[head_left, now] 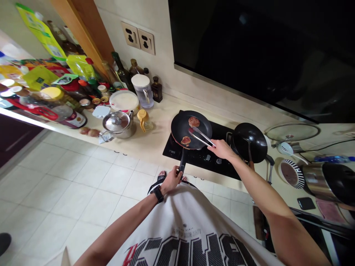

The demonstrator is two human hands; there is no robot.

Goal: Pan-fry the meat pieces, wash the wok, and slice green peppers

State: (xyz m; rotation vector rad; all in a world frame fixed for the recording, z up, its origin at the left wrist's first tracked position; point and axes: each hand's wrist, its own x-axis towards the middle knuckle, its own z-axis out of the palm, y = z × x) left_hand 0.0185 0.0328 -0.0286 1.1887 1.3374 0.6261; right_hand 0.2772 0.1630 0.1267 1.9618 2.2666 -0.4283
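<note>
My left hand (172, 179) is wrapped round the black handle of a frying pan (177, 129), which sits on the left part of a black cooktop (194, 159). In my right hand (222, 150) is a pair of metal tongs (203, 137) with reddish tips. Those tips hang over the pan between two pieces of meat. One browned piece of meat (193, 122) lies near the pan's far side. Closer to the handle is a smaller piece of meat (185, 140), pinkish in its middle. Nothing shows clamped between the tong tips.
A black wok (249, 142) with a ladle in it stands right of the pan. On the left are a lidded steel pot (118, 123), a yellow-topped jar (143, 120), a water pitcher (142, 90) and several bottles. A dark range hood (244, 55) overhangs the counter.
</note>
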